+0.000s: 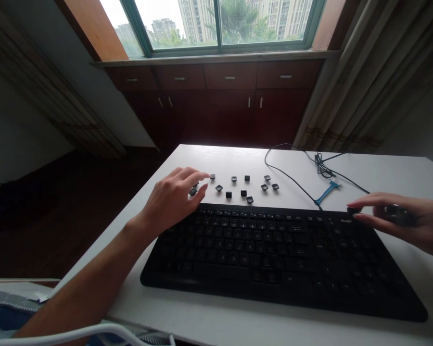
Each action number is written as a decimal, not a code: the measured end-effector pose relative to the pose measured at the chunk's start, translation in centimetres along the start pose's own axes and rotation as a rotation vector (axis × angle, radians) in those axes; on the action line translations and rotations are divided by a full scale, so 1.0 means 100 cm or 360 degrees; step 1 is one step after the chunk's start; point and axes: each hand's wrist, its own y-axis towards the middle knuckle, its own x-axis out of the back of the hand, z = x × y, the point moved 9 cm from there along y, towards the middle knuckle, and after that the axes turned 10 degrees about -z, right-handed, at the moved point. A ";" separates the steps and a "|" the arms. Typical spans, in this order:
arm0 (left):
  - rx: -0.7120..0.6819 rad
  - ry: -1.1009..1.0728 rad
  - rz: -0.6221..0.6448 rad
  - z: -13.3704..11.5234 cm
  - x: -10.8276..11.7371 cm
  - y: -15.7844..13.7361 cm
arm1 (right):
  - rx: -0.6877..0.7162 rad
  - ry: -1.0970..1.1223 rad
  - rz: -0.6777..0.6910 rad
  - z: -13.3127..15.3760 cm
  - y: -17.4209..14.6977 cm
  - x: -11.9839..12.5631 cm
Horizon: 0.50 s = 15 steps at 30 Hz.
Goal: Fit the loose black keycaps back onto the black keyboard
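A black keyboard (223, 269) lies on the white table, with key sockets uncovered in places, mainly right of centre. Just beyond its back edge, several loose black keycaps (228, 194) are scattered. My left hand (176, 194) hovers over the leftmost ones, fingers stretched and thumb apart; its fingertips are close to a keycap (212, 177), and I cannot tell if they touch. At the keyboard's back right corner, my right hand (411, 218) pinches a small black keycap (352, 210) between thumb and index finger. A dark shiny object (396, 211) shows within that hand's curl, its kind unclear.
A blue brush (328, 191) with pale bristles lies behind the keyboard, beside a bundled black cable (321, 166). The white table (216, 156) ends in front of a dark red cabinet (220, 110) under a window. A white curved bar (94, 329) crosses the lower left.
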 end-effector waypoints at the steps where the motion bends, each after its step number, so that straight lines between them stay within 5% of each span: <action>1: 0.0003 0.0003 0.0019 0.000 -0.001 0.000 | 0.0019 -0.0046 -0.0099 0.007 0.001 0.002; 7: 0.0027 -0.0088 0.0087 -0.002 -0.005 -0.002 | 0.0361 -0.0101 -0.0267 0.046 -0.001 -0.007; 15: 0.0053 -0.0240 0.0132 -0.010 -0.008 -0.003 | 0.0499 -0.0110 -0.0219 0.054 -0.003 -0.023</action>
